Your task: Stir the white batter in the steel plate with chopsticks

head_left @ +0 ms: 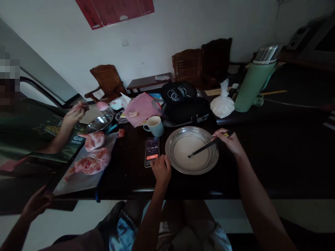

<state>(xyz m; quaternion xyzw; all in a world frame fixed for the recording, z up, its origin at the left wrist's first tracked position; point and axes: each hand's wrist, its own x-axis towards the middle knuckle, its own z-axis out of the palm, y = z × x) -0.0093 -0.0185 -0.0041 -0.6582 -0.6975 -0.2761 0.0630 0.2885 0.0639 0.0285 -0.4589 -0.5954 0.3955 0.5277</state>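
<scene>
Right hand (pixel 226 137): fingers pinch chopsticks (pixel 204 149), likely light and stiff; best held near the top. Left hand (pixel 161 169): fingers curled by the bowl (pixel 192 169), can't tell if gripping.

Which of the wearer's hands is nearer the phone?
Left: the left hand is at the phone, over its near corner; the right hand is farther, across the metal bowl.

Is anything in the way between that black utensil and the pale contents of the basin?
Nothing visible does: the right hand holds the black utensil over the basin, its tip at the pale contents. The left hand is by the opposite rim.
</scene>
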